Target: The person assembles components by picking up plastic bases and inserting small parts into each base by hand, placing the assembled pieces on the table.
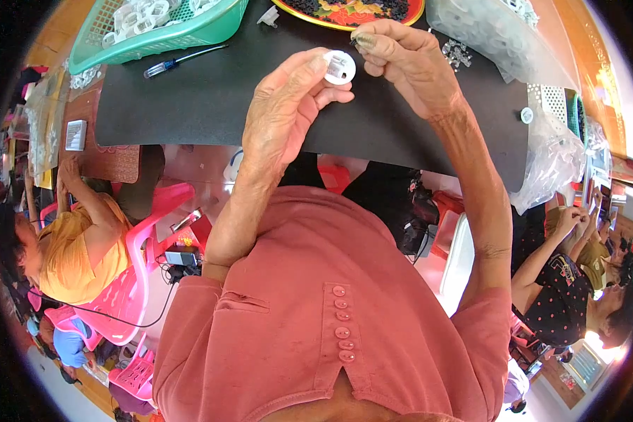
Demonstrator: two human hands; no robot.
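Tiny dark pc (354, 42), mostly hidden, is pinched in R hand (405, 67). Round white plastic disc (343, 68) is gripped in L hand (286, 98) over matte black surface (190, 102); tray (330, 27) is cut off up top.

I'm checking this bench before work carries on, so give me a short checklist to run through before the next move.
1. White round part held: ok, gripped in the left hand.
2. Small dark piece held: ok, apparently pinched between thumb and forefinger of the right hand.
3. Which way the dark piece faces: cannot tell, too small and partly covered.
4. Screwdriver out of the hands: ok, lying on the black tabletop left of the left hand.
5. Tabletop free of loose bits: not ok, small clear pieces lie right of the right hand.
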